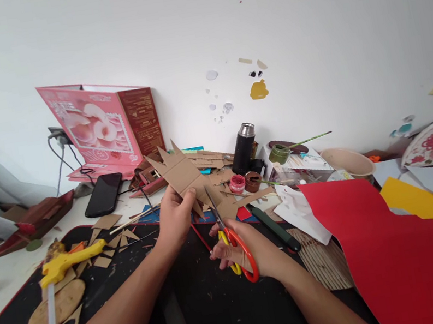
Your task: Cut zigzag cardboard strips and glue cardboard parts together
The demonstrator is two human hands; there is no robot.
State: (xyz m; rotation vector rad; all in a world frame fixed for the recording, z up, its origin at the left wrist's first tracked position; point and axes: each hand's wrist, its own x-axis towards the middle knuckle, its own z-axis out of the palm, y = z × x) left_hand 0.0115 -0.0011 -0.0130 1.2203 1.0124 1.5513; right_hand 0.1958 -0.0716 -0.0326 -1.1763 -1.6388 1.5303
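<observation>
My left hand (177, 213) grips a piece of brown cardboard (180, 171) with spiky points along its far edge, the thumb lying on top. In my right hand (250, 242) is a pair of scissors (242, 251) with red and yellow handles. The blades point away from me, toward the right part of the cardboard, and lie close to it or on it; whether they bite into it I cannot tell. Both hands are above the black mat (211, 306).
Left are a yellow glue gun (66, 259), cardboard scraps and a phone (103, 194). Behind stand a pink box (98, 126), a black thermos (244, 149) and paint jars (237, 183). Right lie a dark green cutter (273, 227), corrugated cardboard (322, 260) and red paper (396, 242).
</observation>
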